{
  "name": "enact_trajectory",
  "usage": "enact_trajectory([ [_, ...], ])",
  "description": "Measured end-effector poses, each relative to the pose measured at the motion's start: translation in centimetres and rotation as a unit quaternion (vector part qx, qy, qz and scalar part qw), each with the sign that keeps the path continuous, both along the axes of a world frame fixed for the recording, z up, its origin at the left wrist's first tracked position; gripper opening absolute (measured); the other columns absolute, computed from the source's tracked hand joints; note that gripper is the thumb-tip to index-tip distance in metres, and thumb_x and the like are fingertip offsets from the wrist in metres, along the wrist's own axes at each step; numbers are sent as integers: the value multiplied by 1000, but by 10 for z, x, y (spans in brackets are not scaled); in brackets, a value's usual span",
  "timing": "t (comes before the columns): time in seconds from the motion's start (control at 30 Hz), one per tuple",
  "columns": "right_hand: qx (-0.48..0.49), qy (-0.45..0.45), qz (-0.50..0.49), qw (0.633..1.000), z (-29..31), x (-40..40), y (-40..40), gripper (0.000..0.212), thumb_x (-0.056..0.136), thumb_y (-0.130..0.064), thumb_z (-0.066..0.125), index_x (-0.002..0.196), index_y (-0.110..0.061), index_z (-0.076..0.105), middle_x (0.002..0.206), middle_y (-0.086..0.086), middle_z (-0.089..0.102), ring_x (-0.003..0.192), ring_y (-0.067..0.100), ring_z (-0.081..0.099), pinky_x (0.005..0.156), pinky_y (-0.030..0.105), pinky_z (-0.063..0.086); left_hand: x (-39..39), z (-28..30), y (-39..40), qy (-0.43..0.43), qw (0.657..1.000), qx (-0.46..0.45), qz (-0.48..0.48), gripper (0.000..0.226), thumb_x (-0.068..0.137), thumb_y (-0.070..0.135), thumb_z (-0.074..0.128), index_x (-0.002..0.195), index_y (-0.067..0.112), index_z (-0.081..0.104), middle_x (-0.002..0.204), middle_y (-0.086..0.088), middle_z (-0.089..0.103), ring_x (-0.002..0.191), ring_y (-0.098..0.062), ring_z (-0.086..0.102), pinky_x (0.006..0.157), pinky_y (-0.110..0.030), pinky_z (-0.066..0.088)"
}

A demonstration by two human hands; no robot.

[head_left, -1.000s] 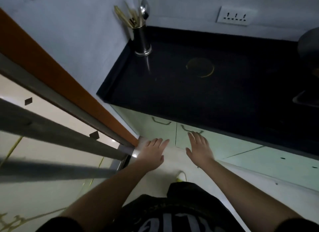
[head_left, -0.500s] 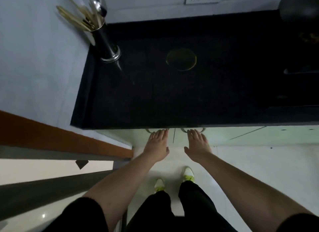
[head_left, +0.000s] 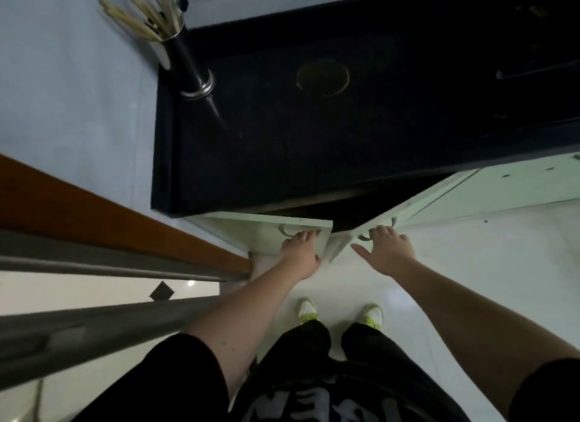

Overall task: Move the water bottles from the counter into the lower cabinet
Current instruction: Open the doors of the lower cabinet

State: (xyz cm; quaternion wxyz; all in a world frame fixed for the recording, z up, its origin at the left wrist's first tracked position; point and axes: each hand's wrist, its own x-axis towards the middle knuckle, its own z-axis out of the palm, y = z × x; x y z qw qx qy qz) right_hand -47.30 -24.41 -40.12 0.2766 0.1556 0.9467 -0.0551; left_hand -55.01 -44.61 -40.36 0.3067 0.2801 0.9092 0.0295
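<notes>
1. The left hand (head_left: 299, 253) has its fingers hooked over the handle (head_left: 287, 231) of the left cabinet door (head_left: 251, 233); the fingers are curled on it, and the thumb lies at the side.
2. The right hand (head_left: 387, 252) has its fingertips on the handle (head_left: 365, 237) of the right cabinet door (head_left: 417, 201). The thumb is spread out to the left. I cannot tell if the fingers close fully around this handle.
3. Both pale green doors stand partly open and swing toward the person. Between them there is a dark gap into the lower cabinet (head_left: 345, 211); the inside is too dark to see.
4. The black counter (head_left: 314, 145) is above the doors. At its far left corner stands a metal utensil holder (head_left: 191, 73) with sticks and a spoon in it.
5. Near the middle of the counter there is a faint round ring mark (head_left: 323, 77).
6. No water bottle can be made out on the counter; its far right side is dark and unclear.
7. Below, the person's two shoes (head_left: 307, 310) stand on the pale floor (head_left: 470, 264), near the cabinet.
</notes>
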Motion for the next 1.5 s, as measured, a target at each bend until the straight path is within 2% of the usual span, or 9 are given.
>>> enact_trajectory([
  [0.3,32,55,-11,998,7,109,24,90,82,-79,5,123,-17,55,127,-2,56,124,16,49,96,36,41,84,5,-59,-43,997,-1,67,58,95,37,48,146,15,33,150,-7,37,135,-24,38,105,-39,39],
  [0.5,26,51,-27,998,5,169,58,79,85,-76,11,122,-20,52,135,-4,54,133,15,42,118,44,18,134,5,-82,-32,982,-47,182,82,93,69,20,149,11,32,160,-6,24,145,-25,27,110,-45,35],
  [0.6,28,52,-43,997,5,197,76,73,92,-67,22,140,-16,43,155,-1,36,146,16,24,121,42,6,147,-1,-84,-8,967,-31,251,82,92,69,19,146,10,37,157,-8,30,142,-26,32,106,-45,38],
  [0.73,66,131,-51,988,4,231,96,71,91,-46,37,149,-5,29,155,16,33,144,27,32,121,42,18,153,-7,-80,39,958,-23,284,73,96,60,26,140,5,45,149,-12,38,139,-26,31,105,-44,38],
  [0.87,69,99,42,992,3,255,123,74,85,-12,57,151,-6,25,153,15,38,145,28,28,121,37,-1,154,0,-73,87,947,-64,303,78,93,62,29,146,5,37,162,-11,13,148,-24,11,108,-47,34],
  [1.0,101,21,32,994,4,272,154,69,85,-18,11,150,-5,28,158,7,32,148,18,7,114,29,-21,165,0,-60,139,924,-50,352,86,91,53,39,155,8,3,164,-12,-9,151,-24,-3,117,-53,17],
  [1.1,137,37,10,990,0,282,173,63,94,-26,17,155,-10,11,164,1,11,150,14,-8,113,28,-22,166,-1,-54,183,932,-38,312,88,93,43,44,154,13,-12,163,-15,-12,151,-28,-5,120,-49,8],
  [1.2,127,5,-36,991,11,281,187,66,99,-32,30,156,-11,5,165,1,3,150,16,-12,120,31,-5,162,-1,-53,190,950,-51,242,87,93,34,48,155,24,-12,163,-13,-14,150,-29,-9,119,-43,0],
  [1.5,146,-17,-6,989,24,268,157,63,95,-32,36,152,-11,20,162,8,17,150,23,6,122,36,6,163,-9,-85,104,983,-145,49,75,90,0,42,156,22,13,164,-8,-11,150,-26,-14,122,-41,1],
])
